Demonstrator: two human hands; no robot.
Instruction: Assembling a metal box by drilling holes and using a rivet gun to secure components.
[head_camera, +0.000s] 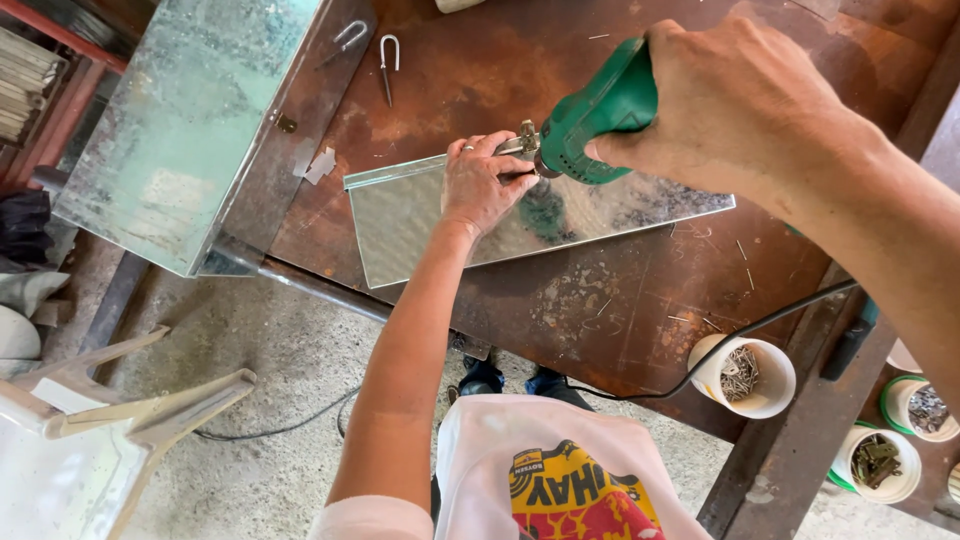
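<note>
Right hand (735, 105), nearest the lens, wraps closed around the green plastic electric drill (600, 112), bit end at the far edge of the shiny galvanized metal sheet (420, 225). Left hand (485, 180) presses flat on that sheet, fingers pinching near the chuck, on the rusty brown steel workbench (600, 300). White cup of nails (745, 375) sits near right.
</note>
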